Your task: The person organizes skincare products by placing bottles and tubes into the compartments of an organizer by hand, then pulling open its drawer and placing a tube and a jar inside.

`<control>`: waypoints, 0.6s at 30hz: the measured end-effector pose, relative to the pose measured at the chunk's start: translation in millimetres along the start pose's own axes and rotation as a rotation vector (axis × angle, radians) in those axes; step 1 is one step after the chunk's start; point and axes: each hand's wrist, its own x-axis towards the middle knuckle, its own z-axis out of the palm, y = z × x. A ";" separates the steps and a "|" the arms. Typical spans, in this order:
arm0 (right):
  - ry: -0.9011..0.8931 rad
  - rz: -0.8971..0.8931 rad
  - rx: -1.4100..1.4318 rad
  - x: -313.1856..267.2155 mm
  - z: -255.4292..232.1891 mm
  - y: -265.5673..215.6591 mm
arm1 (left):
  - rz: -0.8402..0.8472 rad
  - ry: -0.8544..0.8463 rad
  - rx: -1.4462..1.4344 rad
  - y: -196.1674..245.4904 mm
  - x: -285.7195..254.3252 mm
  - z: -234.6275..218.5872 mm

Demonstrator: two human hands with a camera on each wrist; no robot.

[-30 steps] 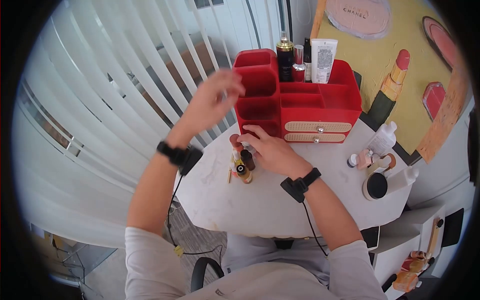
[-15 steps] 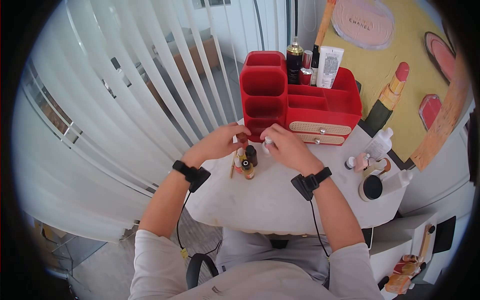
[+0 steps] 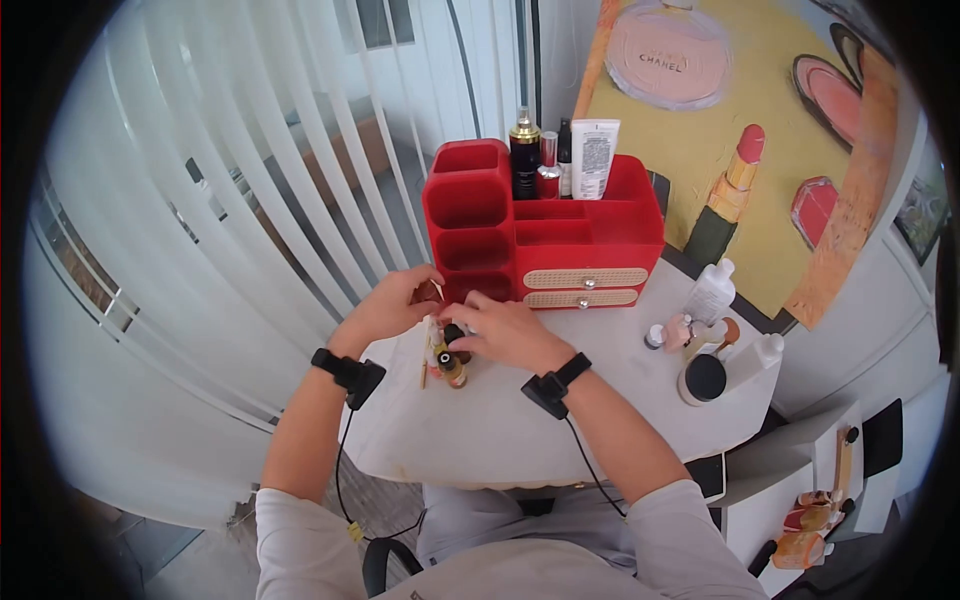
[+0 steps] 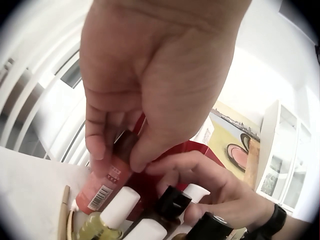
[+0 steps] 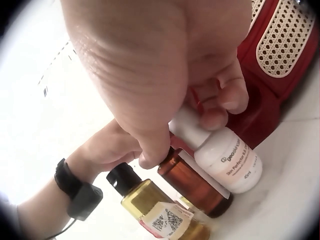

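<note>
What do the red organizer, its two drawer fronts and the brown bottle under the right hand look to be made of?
Red organizer: probably moulded plastic, smooth with a slight sheen and rounded edges. Drawer fronts: beige woven mesh, cane-like, perhaps imitation, with small silvery knobs. Brown bottle: translucent amber, glossy, glass or clear plastic; I cannot tell which. The right hand touches its top.

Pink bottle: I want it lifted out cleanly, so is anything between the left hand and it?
No. The left hand already pinches the pink bottle at its cap; other bottles only crowd it alongside.
</note>
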 end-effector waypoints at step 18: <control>0.861 0.178 0.332 -60.3 -156.8 43.5 | 0.273 0.314 -0.230 127.0 68.0 -17.3</control>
